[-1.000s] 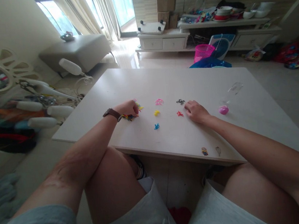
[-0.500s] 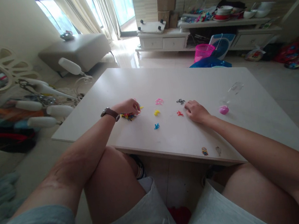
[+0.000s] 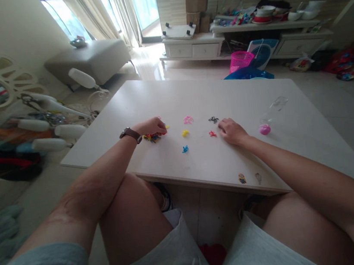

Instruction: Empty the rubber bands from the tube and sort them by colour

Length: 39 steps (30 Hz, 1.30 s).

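My left hand, with a watch on its wrist, is over a mixed pile of small coloured bands on the white table. Its fingertips are pinched together at the pile's right edge; a bit of red shows there, too small to name. My right hand rests on the tabletop, fingers loosely bent, apparently holding nothing. Beside its fingertips lie black bands and red bands. Between the hands are pink bands, yellow bands and blue bands.
A purple-pink round object and a clear plastic piece lie right of my right hand. Near the front edge are a yellow-and-blue cartoon figure and a small clear piece. Beyond the table stands a pink basket.
My left fingertips have shifted very slightly at the pile, and a little more red shows by them. The right hand and the sorted bands stay where they were.
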Each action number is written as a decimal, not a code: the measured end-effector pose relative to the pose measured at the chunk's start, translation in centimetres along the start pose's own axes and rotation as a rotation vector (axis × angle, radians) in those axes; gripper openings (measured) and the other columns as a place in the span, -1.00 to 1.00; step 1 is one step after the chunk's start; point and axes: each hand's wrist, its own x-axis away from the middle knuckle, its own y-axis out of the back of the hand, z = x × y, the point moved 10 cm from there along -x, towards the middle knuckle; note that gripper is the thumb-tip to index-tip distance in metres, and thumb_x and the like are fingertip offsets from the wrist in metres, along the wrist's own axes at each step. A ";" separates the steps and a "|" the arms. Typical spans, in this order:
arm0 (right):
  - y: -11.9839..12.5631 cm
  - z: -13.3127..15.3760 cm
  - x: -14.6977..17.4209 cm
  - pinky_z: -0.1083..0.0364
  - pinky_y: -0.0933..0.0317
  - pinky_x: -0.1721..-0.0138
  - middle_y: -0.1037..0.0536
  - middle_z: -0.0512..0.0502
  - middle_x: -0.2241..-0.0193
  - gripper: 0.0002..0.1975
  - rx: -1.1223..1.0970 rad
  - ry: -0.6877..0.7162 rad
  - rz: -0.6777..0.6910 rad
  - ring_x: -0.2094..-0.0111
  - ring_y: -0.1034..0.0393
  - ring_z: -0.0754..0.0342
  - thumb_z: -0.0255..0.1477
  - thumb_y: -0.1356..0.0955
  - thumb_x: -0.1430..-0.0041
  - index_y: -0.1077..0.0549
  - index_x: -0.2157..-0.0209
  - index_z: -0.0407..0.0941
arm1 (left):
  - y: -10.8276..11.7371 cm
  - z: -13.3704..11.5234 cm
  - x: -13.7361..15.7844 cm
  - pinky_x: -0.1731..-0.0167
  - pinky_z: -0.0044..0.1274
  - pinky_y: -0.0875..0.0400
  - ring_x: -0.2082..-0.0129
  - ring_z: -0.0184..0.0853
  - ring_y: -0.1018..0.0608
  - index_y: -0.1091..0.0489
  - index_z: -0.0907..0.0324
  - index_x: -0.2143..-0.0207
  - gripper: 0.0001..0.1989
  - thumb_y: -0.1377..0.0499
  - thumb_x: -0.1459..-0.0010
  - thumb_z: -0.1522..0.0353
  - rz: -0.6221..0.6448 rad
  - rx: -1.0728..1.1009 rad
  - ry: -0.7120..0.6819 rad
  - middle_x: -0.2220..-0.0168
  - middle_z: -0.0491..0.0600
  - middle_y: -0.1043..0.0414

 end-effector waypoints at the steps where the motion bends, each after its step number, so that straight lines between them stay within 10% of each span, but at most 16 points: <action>1: 0.0 0.0 0.0 -0.07 -0.27 0.05 -0.52 -0.25 0.14 -0.81 0.000 -0.002 0.002 0.06 -0.32 -0.16 -0.56 -0.25 -0.18 -0.45 0.22 -0.09 | 0.0 0.0 0.0 0.46 -0.57 -0.32 0.53 -0.37 -0.46 -0.57 0.18 0.56 -0.79 -0.30 0.12 0.21 0.006 0.005 -0.005 0.54 -0.04 -0.53; 18: 0.8 0.1 0.1 -0.03 -0.31 0.07 -0.54 -0.22 0.12 -0.80 -0.052 -0.028 -0.016 0.05 -0.37 -0.14 -0.55 -0.28 -0.16 -0.49 0.22 -0.08 | 0.3 -1.5 0.4 0.52 -0.57 -0.27 0.54 -0.40 -0.44 -0.58 0.18 0.48 -0.84 -0.36 0.19 0.31 -0.036 0.009 -0.028 0.53 -0.07 -0.54; 30: 3.2 11.6 1.3 -0.02 -0.46 0.15 -0.63 -0.06 0.30 -0.88 -0.828 0.092 -0.001 0.28 -0.56 0.01 -0.32 -0.43 -0.17 -0.51 0.27 -0.05 | -4.5 -12.3 1.5 0.29 -0.48 -0.52 0.30 -0.25 -0.66 -0.56 0.27 0.33 -0.63 -0.50 0.11 0.22 0.068 0.350 -0.331 0.37 0.09 -0.64; 39: 4.9 11.5 2.0 0.06 -0.38 0.27 -0.66 -0.05 0.38 -0.87 -0.852 0.043 -0.092 0.37 -0.52 0.05 -0.33 -0.41 -0.23 -0.58 0.30 -0.09 | -5.5 -14.1 0.9 0.33 -0.51 -0.53 0.35 -0.26 -0.67 -0.55 0.29 0.36 -0.62 -0.52 0.13 0.22 0.093 0.432 -0.399 0.43 0.07 -0.64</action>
